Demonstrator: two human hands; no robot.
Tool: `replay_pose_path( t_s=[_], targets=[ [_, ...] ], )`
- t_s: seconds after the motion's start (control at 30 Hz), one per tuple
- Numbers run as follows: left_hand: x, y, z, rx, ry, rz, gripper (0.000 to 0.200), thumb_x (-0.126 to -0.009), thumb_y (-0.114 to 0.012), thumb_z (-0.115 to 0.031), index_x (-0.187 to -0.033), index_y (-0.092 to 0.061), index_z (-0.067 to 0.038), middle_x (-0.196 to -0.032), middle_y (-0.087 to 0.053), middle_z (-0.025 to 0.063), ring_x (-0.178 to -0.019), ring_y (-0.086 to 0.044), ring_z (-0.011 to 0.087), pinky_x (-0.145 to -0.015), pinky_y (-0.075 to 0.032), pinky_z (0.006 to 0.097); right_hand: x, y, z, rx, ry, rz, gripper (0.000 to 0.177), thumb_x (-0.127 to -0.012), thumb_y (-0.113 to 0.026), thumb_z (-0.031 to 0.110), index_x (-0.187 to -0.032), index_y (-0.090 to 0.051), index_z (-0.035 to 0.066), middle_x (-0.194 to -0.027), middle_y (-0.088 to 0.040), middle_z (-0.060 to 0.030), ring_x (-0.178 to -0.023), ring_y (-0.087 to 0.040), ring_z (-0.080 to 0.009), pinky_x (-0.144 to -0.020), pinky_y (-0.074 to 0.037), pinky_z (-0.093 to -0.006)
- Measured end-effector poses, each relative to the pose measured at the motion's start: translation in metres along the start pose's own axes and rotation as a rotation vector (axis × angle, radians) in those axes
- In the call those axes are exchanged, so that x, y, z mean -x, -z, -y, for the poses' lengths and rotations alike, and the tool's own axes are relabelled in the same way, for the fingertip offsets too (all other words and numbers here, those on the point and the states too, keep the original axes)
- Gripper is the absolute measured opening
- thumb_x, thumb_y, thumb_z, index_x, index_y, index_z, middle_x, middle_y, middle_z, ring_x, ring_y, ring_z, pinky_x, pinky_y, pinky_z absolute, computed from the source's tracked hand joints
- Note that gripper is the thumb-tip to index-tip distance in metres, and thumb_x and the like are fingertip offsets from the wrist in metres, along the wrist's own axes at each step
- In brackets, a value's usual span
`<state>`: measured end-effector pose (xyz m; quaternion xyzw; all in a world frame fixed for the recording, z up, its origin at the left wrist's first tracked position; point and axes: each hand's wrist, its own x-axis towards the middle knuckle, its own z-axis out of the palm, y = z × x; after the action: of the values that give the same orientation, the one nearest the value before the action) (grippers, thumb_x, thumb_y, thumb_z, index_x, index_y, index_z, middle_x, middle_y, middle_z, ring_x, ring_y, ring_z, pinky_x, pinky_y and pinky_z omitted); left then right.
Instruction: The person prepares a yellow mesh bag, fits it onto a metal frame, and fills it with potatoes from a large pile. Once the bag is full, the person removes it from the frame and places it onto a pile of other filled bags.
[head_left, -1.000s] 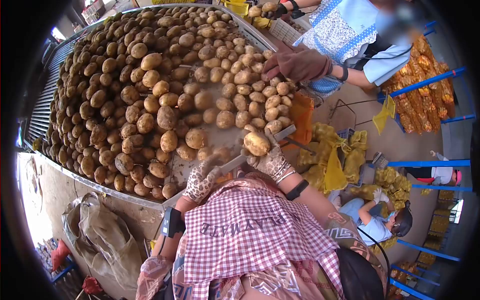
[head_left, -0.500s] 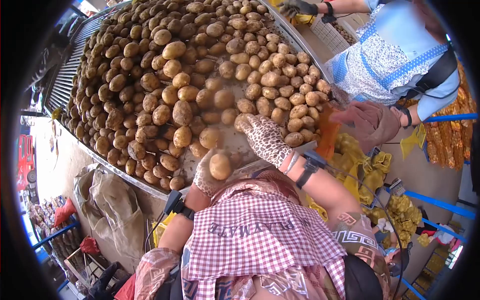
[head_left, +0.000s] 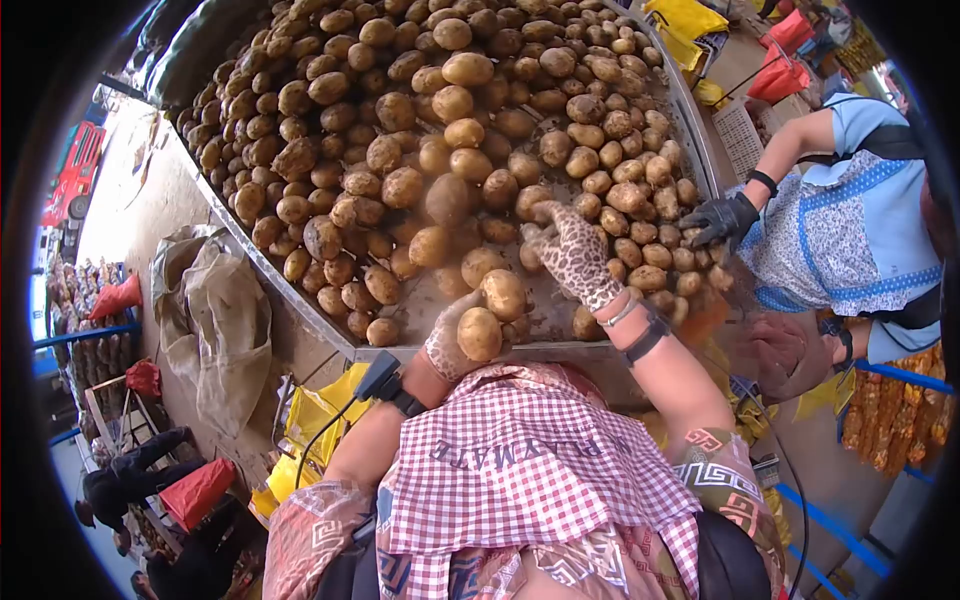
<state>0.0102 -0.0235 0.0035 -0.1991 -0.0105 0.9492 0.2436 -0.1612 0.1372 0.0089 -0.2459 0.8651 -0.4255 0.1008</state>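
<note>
Many soil-dusted potatoes [head_left: 403, 187] are heaped on a metal-edged sorting table [head_left: 300, 312]. My left hand [head_left: 446, 342], in a leopard-print glove, is at the near edge, curled against a pale potato [head_left: 480, 335]; a second potato [head_left: 504, 293] sits by its fingertips. Higher up and to the right, my right hand [head_left: 575, 252] reaches over the table in a matching glove. Its thumb and fingers are apart, beside a potato [head_left: 533, 203] at the edge of the heap. Part of the fingertips is hard to make out.
A co-worker in a blue-trimmed apron [head_left: 830, 235] stands at the right, a dark-gloved hand [head_left: 722, 218] on the smaller potatoes. Draped sacking [head_left: 215, 330] hangs left of the table. Yellow bags [head_left: 318, 420] lie near my left arm. A white crate [head_left: 740, 138] stands beyond the right edge.
My view has turned, shifting the table. My right hand has reached farther over the heap. My left hand stays by the near edge with a potato. The co-worker's dark-gloved hand has come onto the potatoes.
</note>
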Motion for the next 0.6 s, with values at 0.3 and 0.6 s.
replay_pose_path(
  t_s=[0.3,0.6],
  targets=[
    [0.025,0.004,-0.003,0.125,-0.256,0.09,0.062,-0.091,-0.053,-0.049,-0.135,-0.045,-0.007,-0.13,-0.053,0.018,-0.12,-0.052,0.0358,-0.096,-0.046,0.0548,-0.06,-0.006,-0.028,-0.023,-0.103,0.338,0.061,-0.081,-0.07,0.027,-0.134,-0.047,0.006,-0.133,-0.051,-0.0196,-0.121,-0.052,-0.0322,-0.103,-0.042,-0.0416],
    [0.058,0.004,-0.016,-0.09,-0.635,0.134,0.061,-0.088,-0.062,-0.037,-0.136,-0.04,-0.008,-0.141,-0.044,0.0112,-0.125,-0.048,0.0276,-0.107,-0.039,0.0454,0.012,-0.046,0.101,-0.666,0.143,0.74,0.075,-0.08,-0.075,0.035,-0.139,-0.039,0.005,-0.138,-0.045,-0.0158,-0.128,-0.046,-0.0253,-0.106,-0.041,-0.0387]
  ],
)
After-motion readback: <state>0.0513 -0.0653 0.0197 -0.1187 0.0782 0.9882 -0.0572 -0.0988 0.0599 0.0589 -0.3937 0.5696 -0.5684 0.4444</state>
